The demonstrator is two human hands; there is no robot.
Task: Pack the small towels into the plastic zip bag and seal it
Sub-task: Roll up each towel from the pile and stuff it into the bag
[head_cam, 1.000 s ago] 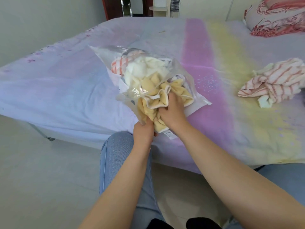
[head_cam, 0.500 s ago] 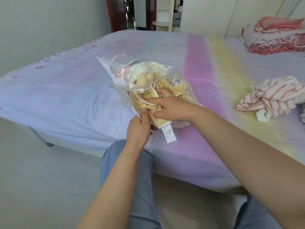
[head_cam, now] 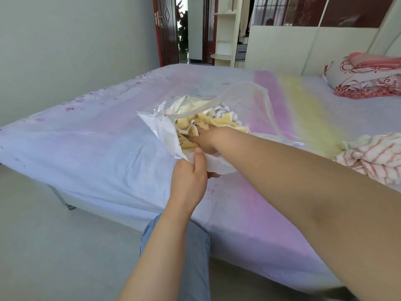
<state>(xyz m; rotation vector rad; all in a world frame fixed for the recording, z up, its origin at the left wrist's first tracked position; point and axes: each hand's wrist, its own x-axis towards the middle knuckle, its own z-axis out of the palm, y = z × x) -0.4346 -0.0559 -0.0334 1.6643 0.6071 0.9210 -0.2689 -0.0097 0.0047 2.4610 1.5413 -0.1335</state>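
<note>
Pastel sheet covers the bed (head_cam: 91,144), which runs well beyond both hands; on it, beyond the left hand (head_cam: 188,181), lies the clear bag (head_cam: 160,129), mouth gaping toward the person; the left hand pinches the bag's near lip between thumb and curled fingers, holding it open; the right hand (head_cam: 208,141) is pushed inside the mouth, fingers pressed into the yellow towel (head_cam: 219,122), though whether they grip it or only push I cannot tell; deeper in, past the right hand's fingers, sit white and patterned cloths; a striped towel (head_cam: 373,157) lies loose on the sheet, well to the right of the right forearm, outside the bag.
</note>
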